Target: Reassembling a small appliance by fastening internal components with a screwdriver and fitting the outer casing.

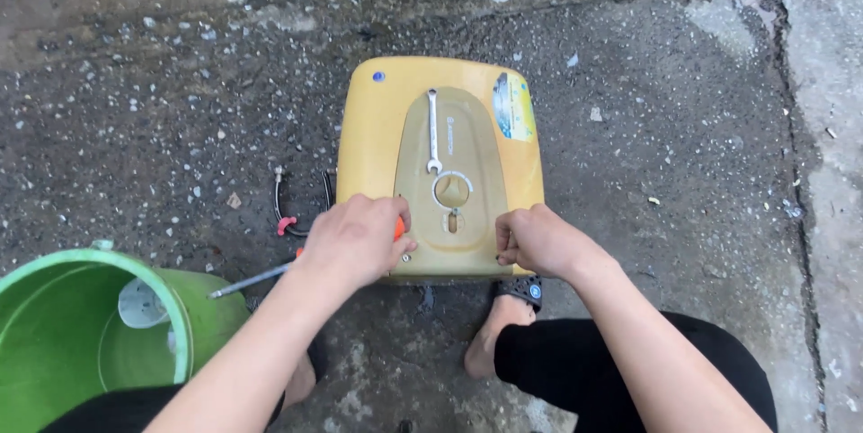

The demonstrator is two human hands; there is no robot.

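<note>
A yellowed, boxy plastic appliance casing (378, 127) lies flat on wet concrete in front of me. A silver spanner (432, 132) rests on its raised middle panel, above a round hole (451, 190). My left hand (355, 240) is closed around an orange-handled screwdriver (398, 228) at the casing's near left corner; its metal shaft (250, 281) sticks out to the left. My right hand (539, 240) is closed in a fist against the casing's near right edge; whether it holds anything is hidden.
A green plastic bucket (184, 325) stands at the lower left. A dark cable with a red end (286, 222) lies on the ground left of the casing. My sandalled foot (503, 316) and black trouser legs are below the casing.
</note>
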